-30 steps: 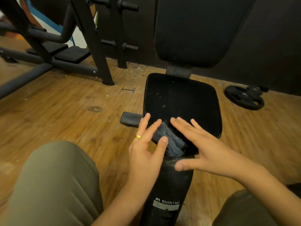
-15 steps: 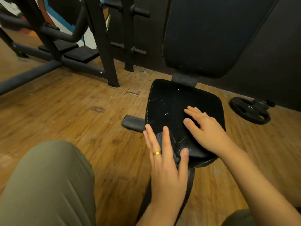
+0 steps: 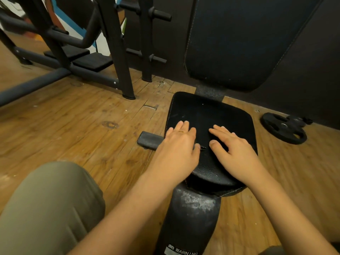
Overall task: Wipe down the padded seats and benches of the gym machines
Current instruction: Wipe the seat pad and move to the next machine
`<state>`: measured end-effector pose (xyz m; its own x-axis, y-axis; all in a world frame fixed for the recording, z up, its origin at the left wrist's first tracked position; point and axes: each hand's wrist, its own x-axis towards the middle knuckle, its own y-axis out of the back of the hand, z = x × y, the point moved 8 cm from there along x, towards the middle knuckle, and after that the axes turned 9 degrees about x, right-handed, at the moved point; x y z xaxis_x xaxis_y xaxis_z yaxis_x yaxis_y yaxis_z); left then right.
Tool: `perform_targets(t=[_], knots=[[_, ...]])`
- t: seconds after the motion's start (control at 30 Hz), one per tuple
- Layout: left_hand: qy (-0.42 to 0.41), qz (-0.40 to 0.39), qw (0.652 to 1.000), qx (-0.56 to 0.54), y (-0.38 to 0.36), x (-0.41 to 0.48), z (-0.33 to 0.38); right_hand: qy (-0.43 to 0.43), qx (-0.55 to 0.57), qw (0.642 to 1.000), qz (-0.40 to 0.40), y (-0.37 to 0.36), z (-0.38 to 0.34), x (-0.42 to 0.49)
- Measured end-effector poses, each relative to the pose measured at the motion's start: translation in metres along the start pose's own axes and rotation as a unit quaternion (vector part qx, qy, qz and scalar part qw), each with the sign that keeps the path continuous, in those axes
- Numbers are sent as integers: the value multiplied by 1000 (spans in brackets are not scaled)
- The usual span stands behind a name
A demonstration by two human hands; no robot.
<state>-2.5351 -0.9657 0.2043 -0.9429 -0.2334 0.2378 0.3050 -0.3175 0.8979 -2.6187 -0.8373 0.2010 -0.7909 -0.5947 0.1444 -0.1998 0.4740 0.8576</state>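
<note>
The wooden floor (image 3: 73,126) fills most of the view. A large dark backrest pad (image 3: 239,43) stands upright at the far wall, and a black machine frame (image 3: 117,52) rises to its left. The padded seat (image 3: 207,111) sits just below the backrest, on a scuffed black beam (image 3: 189,218) that carries a warning label (image 3: 182,250). An olive trouser knee (image 3: 46,208) is at lower left. A weight plate (image 3: 284,128) lies on the floor right of the seat.

The left hand (image 3: 176,144) and right hand (image 3: 235,146) both lie flat on the seat, fingers straight and slightly spread, apart from each other. A small dark scrap (image 3: 202,147) pokes out at the left thumb; what it is cannot be told. A foam-covered handle (image 3: 149,139) juts out left of the seat. The left hand wears a ring (image 3: 181,131).
</note>
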Motion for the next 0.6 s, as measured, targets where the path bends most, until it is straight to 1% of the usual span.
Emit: perform_targets(t=[0.07,0.1,0.17,0.2,0.27,0.33,0.4,0.47,0.6], knots=[[-18,-44,998,38,-6,21,3,-1,0,1000,-2,0,1,0],[-17,-53,997,47,-8,36,1,-2,1,1000,-4,0,1,0],[9,-44,998,46,-6,70,-11,-3,6,1000,-7,0,0,-1],[31,-42,998,19,-3,87,-23,-5,9,1000,-5,1,0,0],[94,-34,990,-94,7,102,-53,-6,12,1000,-6,0,0,-2],[142,13,960,-240,13,88,-73,-9,13,1000,-6,1,0,-2],[176,65,910,-369,6,53,-84,-11,14,1000,-2,1,0,-3],[194,117,874,-430,-5,13,-88,-12,10,1000,3,2,-1,-2],[242,216,813,-484,-31,-62,-64,-15,-7,1000,3,1,-2,-2]])
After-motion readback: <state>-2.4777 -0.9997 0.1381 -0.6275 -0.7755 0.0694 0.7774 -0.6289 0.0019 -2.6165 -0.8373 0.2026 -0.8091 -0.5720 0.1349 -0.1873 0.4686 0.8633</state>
